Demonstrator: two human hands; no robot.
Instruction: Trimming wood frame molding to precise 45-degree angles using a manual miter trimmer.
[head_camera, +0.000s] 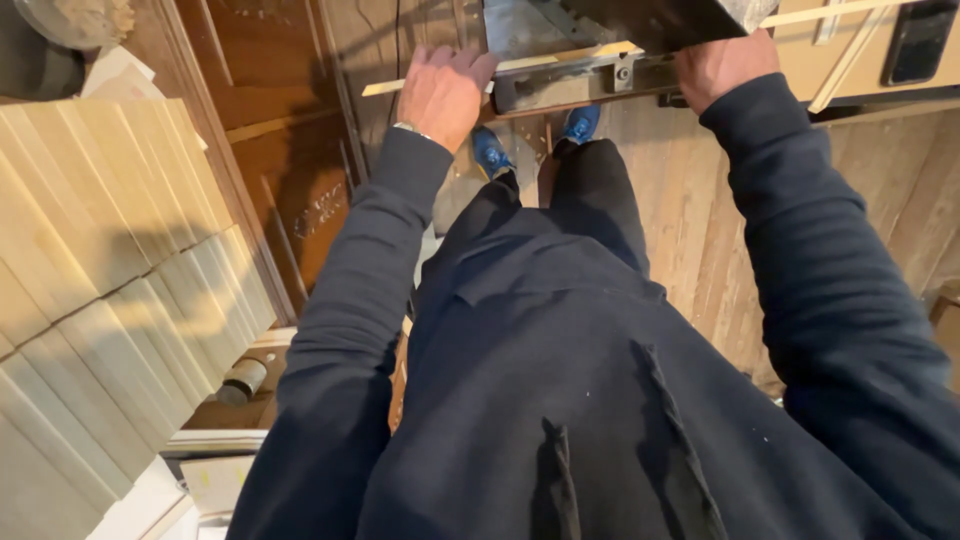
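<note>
Clearly, from the head view, a thin wooden strip (520, 64) lies with its long axis left to right along the front edge of a metal machine (580, 75). The left hand (443, 92) rests closed over the strip's left part, nearer its free end, while the right hand (722, 66) grips the machine's edge further right.

You wear a dark navy long-sleeved top, loose and creased down the front, its sleeves reaching your wrists. Your left hand (445, 92) is bare, with a thin metal band showing at the wrist just above the cuff; your right hand (722, 66) is bare too. Your trousers are dark as well, and your shoes (490, 152) are bright blue
</note>
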